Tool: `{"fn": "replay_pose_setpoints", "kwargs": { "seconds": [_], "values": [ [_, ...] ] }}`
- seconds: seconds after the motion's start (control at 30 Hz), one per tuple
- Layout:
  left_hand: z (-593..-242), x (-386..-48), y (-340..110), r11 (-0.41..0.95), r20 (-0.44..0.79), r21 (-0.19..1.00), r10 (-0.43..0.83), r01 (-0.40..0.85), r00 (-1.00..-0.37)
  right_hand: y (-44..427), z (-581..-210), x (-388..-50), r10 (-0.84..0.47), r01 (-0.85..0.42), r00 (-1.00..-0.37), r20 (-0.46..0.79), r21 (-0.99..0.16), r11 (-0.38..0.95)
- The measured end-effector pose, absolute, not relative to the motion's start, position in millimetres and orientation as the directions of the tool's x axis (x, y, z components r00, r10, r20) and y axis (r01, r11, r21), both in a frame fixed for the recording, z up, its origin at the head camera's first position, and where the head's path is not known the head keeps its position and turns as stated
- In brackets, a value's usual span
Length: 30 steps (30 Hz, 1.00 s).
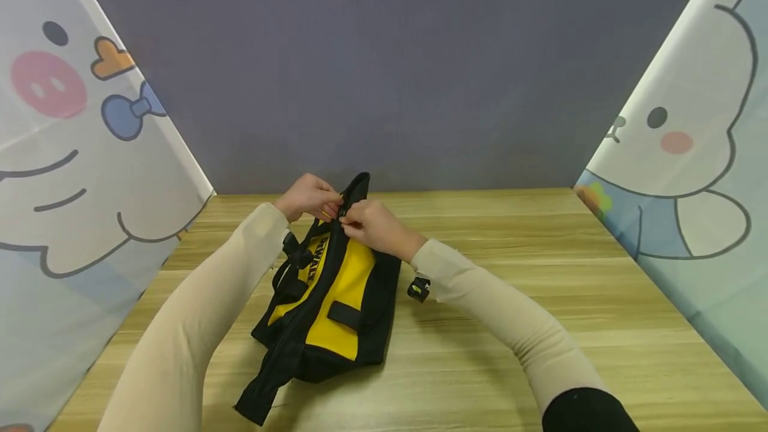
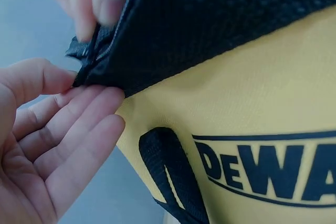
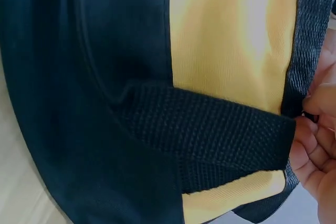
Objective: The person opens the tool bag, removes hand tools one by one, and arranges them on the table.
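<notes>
A yellow and black fabric tool bag [image 1: 339,299] with DeWALT lettering lies on the wooden table, its long black zipper band running up toward the back. At the band's far end my left hand [image 1: 312,197] pinches the black edge between thumb and fingers, as the left wrist view also shows in the hand [image 2: 58,129]. Close beside it, my right hand [image 1: 378,227] pinches a small black piece, seemingly the zipper pull, at the zipper [image 2: 97,45]. In the right wrist view the right hand's fingers [image 3: 310,145] are curled at the band's edge, partly hidden.
The wooden table [image 1: 510,272] extends around the bag, with a grey panel [image 1: 384,72] behind it. Cartoon-printed cloths stand at the left [image 1: 78,172] and right [image 1: 690,172]. A black webbing handle [image 3: 210,124] lies across the bag's side.
</notes>
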<state>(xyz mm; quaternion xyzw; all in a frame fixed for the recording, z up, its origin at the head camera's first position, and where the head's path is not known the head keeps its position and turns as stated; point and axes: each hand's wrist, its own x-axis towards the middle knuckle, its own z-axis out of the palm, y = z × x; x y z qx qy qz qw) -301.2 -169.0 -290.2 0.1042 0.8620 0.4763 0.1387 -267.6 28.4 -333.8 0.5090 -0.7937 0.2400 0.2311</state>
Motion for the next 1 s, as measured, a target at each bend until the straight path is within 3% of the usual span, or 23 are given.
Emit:
{"fn": "replay_pose_setpoints", "kwargs": {
  "seconds": [0.27, 0.63, 0.83, 1.0],
  "values": [
    [-289, -301, -168, 0.506, -0.113, 0.86, 0.306, 0.061, -0.945, 32, -338, -256, -0.686, -0.92, -0.372, 0.625, -0.149, 0.363],
    [-288, -296, -171, 0.507, -0.085, 0.858, 0.287, 0.076, -0.954, 32, -342, -233, -0.7, -0.941, -0.331, 0.632, -0.272, 0.2],
    [-284, -299, -174, 0.523, -0.07, 0.847, 0.288, 0.096, -0.955, 30, -340, -218, -0.736, -0.956, -0.275, 0.619, -0.259, 0.14],
    [-279, -300, -173, 0.533, -0.068, 0.839, 0.296, 0.106, -0.953, 31, -337, -214, -0.742, -0.958, -0.265, 0.616, -0.255, 0.13]
  ]
}}
